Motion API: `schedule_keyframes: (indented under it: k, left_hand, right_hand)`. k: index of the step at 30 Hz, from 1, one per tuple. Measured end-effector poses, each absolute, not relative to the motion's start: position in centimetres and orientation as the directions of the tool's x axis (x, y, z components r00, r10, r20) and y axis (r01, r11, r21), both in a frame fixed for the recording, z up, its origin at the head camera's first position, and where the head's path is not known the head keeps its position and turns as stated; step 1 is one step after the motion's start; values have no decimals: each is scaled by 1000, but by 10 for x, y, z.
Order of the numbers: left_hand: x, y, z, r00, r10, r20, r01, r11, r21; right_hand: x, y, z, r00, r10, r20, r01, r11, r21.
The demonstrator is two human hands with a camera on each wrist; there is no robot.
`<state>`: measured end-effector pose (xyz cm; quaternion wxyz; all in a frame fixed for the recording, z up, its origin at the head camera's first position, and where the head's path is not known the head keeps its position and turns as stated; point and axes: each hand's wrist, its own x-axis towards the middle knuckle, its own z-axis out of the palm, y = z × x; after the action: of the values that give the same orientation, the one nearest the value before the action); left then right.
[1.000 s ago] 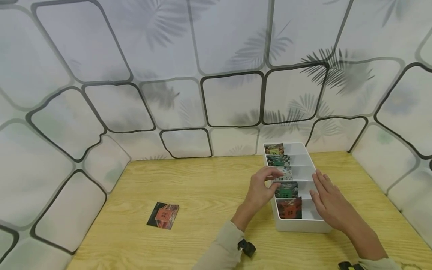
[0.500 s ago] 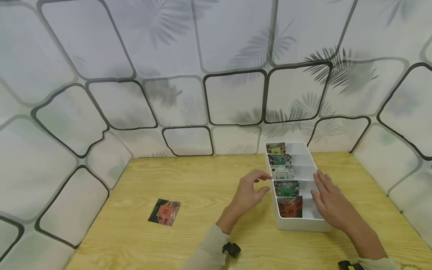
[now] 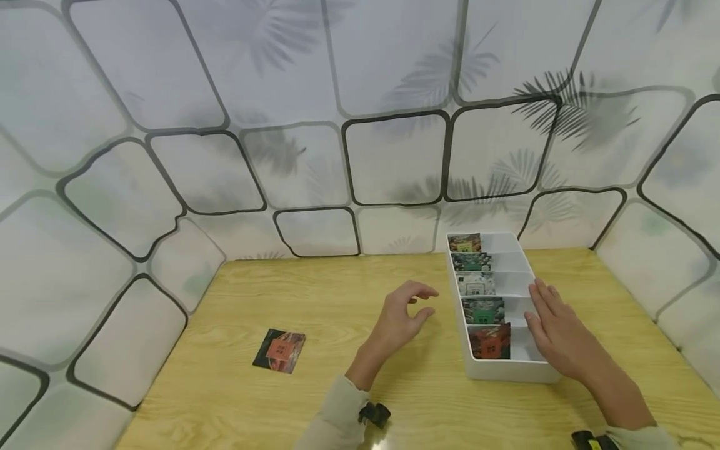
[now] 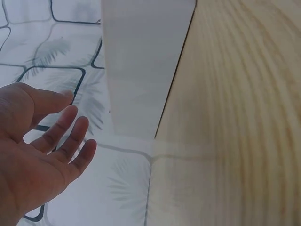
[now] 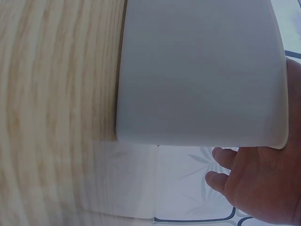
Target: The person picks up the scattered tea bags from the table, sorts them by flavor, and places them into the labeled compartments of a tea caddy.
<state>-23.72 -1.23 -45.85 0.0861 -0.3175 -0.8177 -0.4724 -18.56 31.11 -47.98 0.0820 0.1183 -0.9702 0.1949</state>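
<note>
A white divided box (image 3: 512, 371) stands on the right of the table, with a printed packet in the left part of each compartment. The nearest is a red packet (image 3: 490, 342); behind it come a green packet (image 3: 484, 310) and a white packet (image 3: 476, 284). My left hand (image 3: 395, 317) hovers left of the box, apart from it, its fingers loosely bent around nothing. Along the right rim my right hand (image 3: 565, 334) rests with straight fingers. A dark packet with a red label (image 3: 279, 350) lies flat on the table at left.
The wooden table (image 3: 337, 287) meets a patterned wall covering (image 3: 394, 156) at the back and sides. Two more packets, a dark green packet (image 3: 471, 261) and a yellow-labelled packet (image 3: 465, 243), sit in the far compartments.
My left hand has drawn back from the white packet's compartment, leftward and clear of the box, holding nothing. My right hand has stayed on the right rim. The view has shifted slightly.
</note>
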Motion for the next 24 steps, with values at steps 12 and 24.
schedule_keyframes:
  k: [12,24]
  left_hand:
    - [-243,-29,-458,-805,434,405,574,398,715]
    - [-250,-42,-462,-823,411,392,556,445,702]
  right_hand:
    - [-185,313,-479,-964,-200,174,-252,896,-366]
    - [-186,312,-482,-955,-201,216,-269,896,-354]
